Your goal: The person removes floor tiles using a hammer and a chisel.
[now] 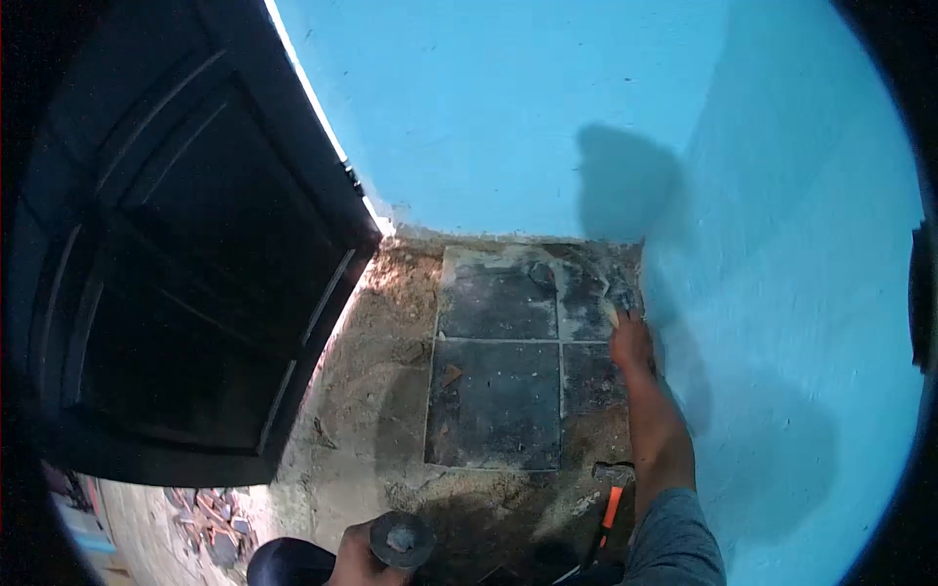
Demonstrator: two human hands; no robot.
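Note:
My right hand (pixel 631 342) is closed around the pale handle of a small tool (pixel 613 311) at the right edge of dark floor tiles (pixel 496 400), beside the blue wall. The tool's far end is blurred, so its type is unclear. At the bottom, my left hand (pixel 360 562) is wrapped round a dark object with a round face (pixel 402 540) and a grey spot at its centre. A hammer (pixel 611 513) with an orange and black handle lies on the floor near my right forearm.
A dark panelled door (pixel 195 264) stands at the left. Blue walls (pixel 489 117) meet at the right corner. Loose dirt (pixel 401 278) lies by the door's edge, broken pieces (pixel 215 523) lie at the lower left, and a small reddish shard (pixel 451 374) is on a tile.

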